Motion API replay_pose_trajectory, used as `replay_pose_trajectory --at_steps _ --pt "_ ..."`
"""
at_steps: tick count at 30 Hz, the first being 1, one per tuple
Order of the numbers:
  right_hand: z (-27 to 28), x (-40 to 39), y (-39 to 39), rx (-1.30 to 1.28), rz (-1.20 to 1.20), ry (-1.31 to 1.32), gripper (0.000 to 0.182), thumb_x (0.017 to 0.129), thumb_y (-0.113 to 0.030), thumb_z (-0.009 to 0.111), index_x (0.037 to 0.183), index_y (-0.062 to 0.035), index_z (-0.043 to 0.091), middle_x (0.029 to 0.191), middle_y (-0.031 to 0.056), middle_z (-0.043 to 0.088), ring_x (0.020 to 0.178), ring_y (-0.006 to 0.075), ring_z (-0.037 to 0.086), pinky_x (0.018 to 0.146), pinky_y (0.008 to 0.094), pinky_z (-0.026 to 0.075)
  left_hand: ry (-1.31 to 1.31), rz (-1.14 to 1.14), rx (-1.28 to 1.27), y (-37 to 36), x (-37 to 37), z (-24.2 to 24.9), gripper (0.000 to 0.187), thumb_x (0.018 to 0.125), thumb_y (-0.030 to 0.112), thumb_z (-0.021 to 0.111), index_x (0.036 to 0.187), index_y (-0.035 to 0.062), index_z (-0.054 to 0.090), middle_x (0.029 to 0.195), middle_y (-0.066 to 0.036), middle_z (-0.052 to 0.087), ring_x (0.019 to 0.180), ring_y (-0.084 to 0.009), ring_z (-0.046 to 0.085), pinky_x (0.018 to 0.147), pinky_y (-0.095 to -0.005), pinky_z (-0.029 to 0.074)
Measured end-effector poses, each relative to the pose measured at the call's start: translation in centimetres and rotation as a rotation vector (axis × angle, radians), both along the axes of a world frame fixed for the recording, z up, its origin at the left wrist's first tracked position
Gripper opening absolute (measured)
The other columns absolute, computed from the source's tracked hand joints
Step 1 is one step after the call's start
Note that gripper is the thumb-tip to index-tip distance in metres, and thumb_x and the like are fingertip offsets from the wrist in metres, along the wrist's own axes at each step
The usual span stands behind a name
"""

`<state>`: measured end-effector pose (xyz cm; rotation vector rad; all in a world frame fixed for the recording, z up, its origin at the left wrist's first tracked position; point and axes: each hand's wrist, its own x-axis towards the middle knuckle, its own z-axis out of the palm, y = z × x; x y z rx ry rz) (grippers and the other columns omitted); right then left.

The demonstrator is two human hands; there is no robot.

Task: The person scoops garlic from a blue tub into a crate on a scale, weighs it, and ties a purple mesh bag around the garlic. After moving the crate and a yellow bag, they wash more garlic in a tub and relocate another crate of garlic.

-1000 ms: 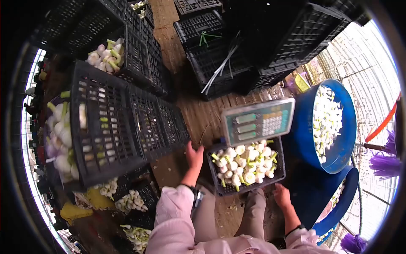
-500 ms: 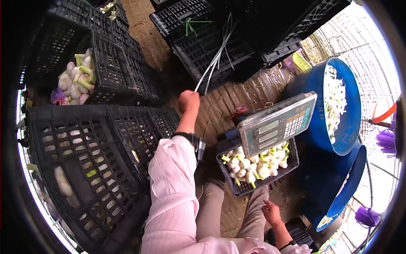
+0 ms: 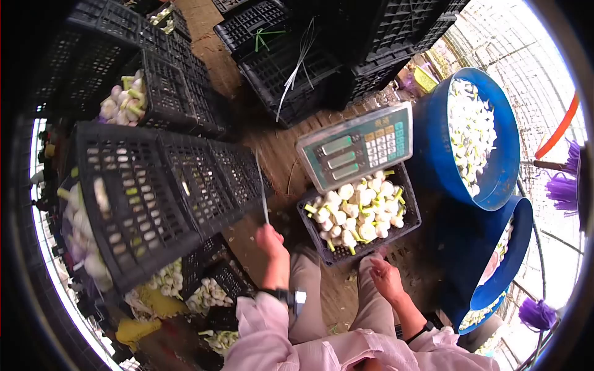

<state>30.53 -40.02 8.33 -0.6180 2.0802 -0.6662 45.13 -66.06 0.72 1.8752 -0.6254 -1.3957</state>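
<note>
My left hand (image 3: 272, 241) is closed round one end of a long, thin, pale cable tie (image 3: 263, 196), which points up past the side of the stacked crates. My right hand (image 3: 385, 278) rests over my right leg, its fingers loosely bent and apart, with nothing visible in them. Just beyond it is a black plastic crate (image 3: 409, 230) holding white garlic bulbs (image 3: 356, 216) with short green stems. The digital scale's display panel (image 3: 356, 147) stands tilted over the far side of that crate and hides part of it.
Stacked black crates (image 3: 133, 204) with garlic inside rise close at left. More cable ties (image 3: 300, 59) lie on black crates ahead. Blue drums (image 3: 427, 136) with garlic trimmings stand at right. Purple mesh (image 3: 537, 315) hangs at the far right.
My left hand has drawn back toward me from the crates ahead, bringing one cable tie away from the others. My right hand has risen nearer the garlic crate. The view has shifted.
</note>
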Motion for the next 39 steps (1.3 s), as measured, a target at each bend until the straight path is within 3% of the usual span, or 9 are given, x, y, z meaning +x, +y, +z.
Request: replay_pose_trajectory --at_steps 7,8,11,12,15,21,27,34,39 --pt "8.9 -2.9 -1.3 -0.512 0.823 0.359 0.052 0.066 -0.007 0.054 0.117 -0.0123 0.047 0.118 0.014 0.046 0.111 0.0305 0.043 0.092 0.0458 0.033 -0.114 -0.746 0.021 22.2 2.5 12.4 0.01 0.07 0.008 0.052 0.063 0.005 0.047 0.055 0.002 0.047 0.05 -0.0061 0.041 0.047 -0.023 0.036" --pt "8.7 -2.8 0.0 -0.521 0.919 0.266 0.064 0.063 -0.009 0.06 0.123 -0.0146 0.039 0.123 0.0143 0.042 0.116 0.0296 0.039 0.098 0.0493 0.022 -0.057 -0.83 0.014 23.5 2.0 13.5 0.01 0.071 0.008 0.052 0.063 0.0046 0.047 0.055 0.002 0.047 0.051 -0.0058 0.041 0.048 -0.023 0.036" --pt "8.2 -2.3 4.2 -0.508 0.885 -0.023 0.063 0.064 -0.009 0.06 0.123 -0.0143 0.039 0.117 0.0127 0.047 0.11 0.0262 0.045 0.097 0.0485 0.026 0.091 -1.071 -0.006 25.5 -0.2 16.2 0.009 0.071 0.006 0.053 0.064 0.0037 0.048 0.055 0.002 0.046 0.054 -0.0048 0.041 0.049 -0.023 0.036" --pt "8.4 -2.4 5.5 -0.445 0.74 -0.21 0.055 0.067 -0.011 0.057 0.12 -0.0107 0.042 0.092 0.0119 0.059 0.088 0.0251 0.058 0.082 0.0455 0.042 0.117 -1.136 -0.009 25.3 -1.6 17.0 0.009 0.071 0.005 0.053 0.064 0.0036 0.048 0.055 0.002 0.045 0.055 -0.0045 0.041 0.05 -0.0231 0.036" --pt "8.2 -2.6 8.6 -0.2 0.326 -0.303 0.051 0.068 -0.011 0.058 0.116 -0.0086 0.045 0.074 0.012 0.06 0.069 0.0273 0.06 0.067 0.039 0.048 0.371 -1.182 0.161 26.2 -2.7 15.5 0.003 0.077 0.005 0.053 0.078 0.0046 0.052 0.062 0.004 0.045 0.058 -0.0034 0.041 0.052 -0.0201 0.036" --pt "2.6 -6.3 18.3 0.114 -0.151 0.302 0.023 0.071 -0.006 0.052 0.093 -0.0038 0.059 0.075 0.0146 0.06 0.069 0.024 0.06 0.062 0.0336 0.047 0.514 -1.221 0.402 25.8 -3.4 9.7 0.019 0.081 0.008 0.055 0.099 0.0036 0.048 0.072 0.005 0.047 0.063 -0.001 0.041 0.056 -0.0154 0.036" --pt "1.9 -16.3 26.5 0.14 -0.853 0.156 0.022 0.076 -0.002 0.042 0.091 -0.0019 0.058 0.076 0.0086 0.059 0.05 0.012 0.05 0.048 0.0267 0.043 0.102 -1.453 0.315 22.8 0.0 3.9 0.023 0.074 0.015 0.061 0.091 0.0018 0.053 0.073 -0.002 0.055 0.065 -0.0076 0.05 0.06 -0.0223 0.043" --pt "-4.0 -37.4 26.5 0.317 -0.317 0.823 0.016 0.073 -0.009 0.045 0.08 -0.004 0.059 0.077 0.0193 0.059 0.069 0.0353 0.056 0.061 0.0401 0.044 -0.218 -1.456 0.303 25.3 2.8 0.0 0.021 0.073 0.016 0.06 0.088 0.0022 0.054 0.073 -0.006 0.058 0.065 -0.0124 0.054 0.06 -0.0255 0.045" --pt "-12.9 -49.9 21.7 0.399 -0.635 0.084 0.016 0.074 -0.014 0.05 0.08 -0.0007 0.058 0.06 0.0136 0.056 0.058 0.0289 0.056 0.056 0.0382 0.045 -0.265 -1.09 0.708 30.6 1.3 0.0 0.018 0.075 0.013 0.058 0.089 0.0031 0.052 0.071 -0.005 0.056 0.061 -0.0093 0.052 0.052 -0.0224 0.043"
